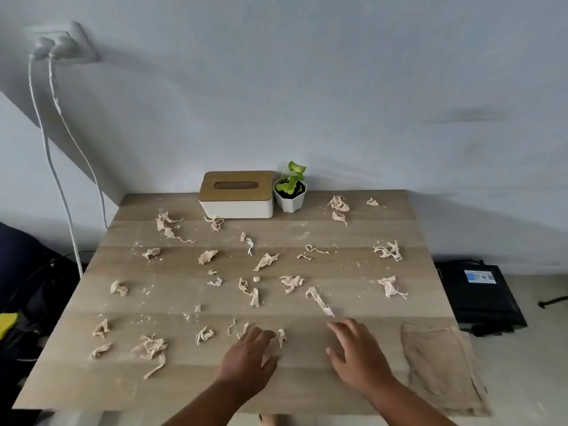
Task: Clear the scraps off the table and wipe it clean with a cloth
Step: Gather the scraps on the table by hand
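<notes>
Several crumpled beige paper scraps (266,261) and fine crumbs lie scattered over the light wooden table (353,238). A beige cloth (436,367) lies flat at the table's near right corner. My left hand (249,358) hovers low over the near middle of the table, fingers loosely bent, its fingertips at a small scrap (281,336); whether it grips anything cannot be told. My right hand (356,355) is spread and relaxed to the right of it, just below a long twisted scrap (319,301), holding nothing.
A white tissue box with a wooden lid (236,195) and a small potted plant (290,192) stand at the table's far edge by the wall. Two white cables (58,179) hang at left. A black device (482,296) sits on the floor at right.
</notes>
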`<control>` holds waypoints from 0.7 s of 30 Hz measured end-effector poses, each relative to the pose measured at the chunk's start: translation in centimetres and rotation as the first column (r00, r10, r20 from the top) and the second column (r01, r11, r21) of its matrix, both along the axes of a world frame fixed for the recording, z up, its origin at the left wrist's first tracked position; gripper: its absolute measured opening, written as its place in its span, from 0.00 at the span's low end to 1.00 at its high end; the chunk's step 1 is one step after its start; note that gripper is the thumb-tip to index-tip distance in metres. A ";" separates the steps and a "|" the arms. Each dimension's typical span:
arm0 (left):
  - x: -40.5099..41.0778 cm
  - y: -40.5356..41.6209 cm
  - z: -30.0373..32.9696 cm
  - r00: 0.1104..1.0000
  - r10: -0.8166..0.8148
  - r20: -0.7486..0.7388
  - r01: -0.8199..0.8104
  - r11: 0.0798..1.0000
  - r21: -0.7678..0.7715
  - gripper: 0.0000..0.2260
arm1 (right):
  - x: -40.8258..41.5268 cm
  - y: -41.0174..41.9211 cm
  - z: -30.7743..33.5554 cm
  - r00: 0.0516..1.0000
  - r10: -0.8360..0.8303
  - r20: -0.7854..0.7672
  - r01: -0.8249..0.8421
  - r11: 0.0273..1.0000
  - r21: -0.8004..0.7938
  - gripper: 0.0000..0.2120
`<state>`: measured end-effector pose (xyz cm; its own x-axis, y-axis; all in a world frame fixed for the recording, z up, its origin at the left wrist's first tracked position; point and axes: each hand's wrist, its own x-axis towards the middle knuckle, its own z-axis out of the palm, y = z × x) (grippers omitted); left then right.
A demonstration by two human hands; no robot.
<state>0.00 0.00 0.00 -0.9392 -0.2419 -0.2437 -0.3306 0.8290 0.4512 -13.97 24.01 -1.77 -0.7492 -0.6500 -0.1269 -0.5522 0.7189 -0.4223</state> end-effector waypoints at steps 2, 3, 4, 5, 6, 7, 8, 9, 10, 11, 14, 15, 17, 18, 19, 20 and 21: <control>-1.1 -0.6 -0.4 0.999 -0.041 -0.003 0.041 0.999 0.000 0.21 | -1.1 -1.5 0.0 1.000 0.002 -0.012 -0.002 1.000 0.000 0.27; -1.7 -0.8 -0.7 0.998 -0.069 0.007 0.069 0.997 -0.019 0.22 | -1.6 -2.2 0.0 1.000 -0.001 -0.025 0.002 1.000 0.025 0.28; -2.2 -0.9 -0.5 0.996 -0.093 0.014 0.094 0.995 -0.025 0.23 | -2.1 -2.9 0.4 0.999 -0.005 -0.051 0.007 0.999 0.039 0.28; -2.6 -1.1 -0.8 0.993 -0.116 0.020 0.116 0.993 -0.032 0.24 | -2.6 -3.5 0.3 0.999 -0.008 -0.054 0.011 0.998 0.055 0.29; -2.9 -1.2 -1.1 0.990 -0.138 0.012 0.139 0.990 -0.033 0.24 | -3.0 -4.0 0.1 0.999 -0.018 -0.046 0.021 0.998 0.065 0.29; -3.2 -1.3 -1.4 0.987 -0.161 -0.004 0.161 0.986 -0.042 0.25 | -3.4 -4.5 0.0 0.998 -0.023 -0.051 0.026 0.997 0.068 0.30; -3.4 -1.5 -1.6 0.983 -0.185 -0.007 0.184 0.981 -0.054 0.25 | -3.7 -4.9 0.0 0.998 -0.030 -0.054 0.033 0.997 0.069 0.30; -3.6 -1.6 -1.7 0.979 -0.204 -0.015 0.203 0.977 -0.072 0.25 | -4.0 -5.4 -0.1 0.998 -0.037 -0.050 0.040 0.997 0.068 0.30; -3.9 -1.7 -1.9 0.975 -0.222 -0.027 0.219 0.972 -0.087 0.25 | -4.3 -5.9 -0.2 0.998 -0.051 -0.039 0.054 0.996 0.069 0.29; -4.1 -1.9 -2.1 0.971 -0.239 -0.030 0.235 0.967 -0.095 0.24 | -4.6 -6.4 -0.4 0.998 -0.064 -0.028 0.066 0.995 0.075 0.29; -4.5 -2.2 -2.5 0.960 -0.280 -0.034 0.275 0.957 -0.095 0.20 | -4.9 -7.5 -0.7 0.997 -0.070 -0.014 0.071 0.992 0.106 0.29; -4.6 -2.4 -2.5 0.958 -0.285 -0.037 0.281 0.956 -0.089 0.18 | -4.9 -7.9 -0.8 0.998 -0.064 -0.011 0.065 0.991 0.119 0.29; -4.7 -2.9 -2.6 0.957 -0.287 -0.050 0.284 0.957 -0.064 0.13 | -4.7 -8.5 -1.0 0.998 -0.057 -0.017 0.059 0.990 0.128 0.28; -4.8 -3.1 -2.7 0.955 -0.289 -0.063 0.286 0.956 -0.059 0.11 | -4.6 -8.7 -1.1 0.998 -0.067 -0.014 0.068 0.989 0.132 0.27; -4.9 -3.2 -2.6 0.953 -0.293 -0.072 0.289 0.955 -0.059 0.08 | -4.5 -8.9 -1.1 0.997 -0.080 -0.011 0.081 0.989 0.126 0.26; -5.0 -3.2 -2.6 0.952 -0.294 -0.080 0.289 0.955 -0.066 0.06 | -4.4 -9.0 -1.2 0.995 -0.096 -0.006 0.096 0.989 0.114 0.23; -5.0 -3.2 -2.6 0.953 -0.290 -0.088 0.283 0.956 -0.077 0.06 | -4.3 -9.1 -1.3 0.995 -0.104 -0.003 0.103 0.989 0.106 0.20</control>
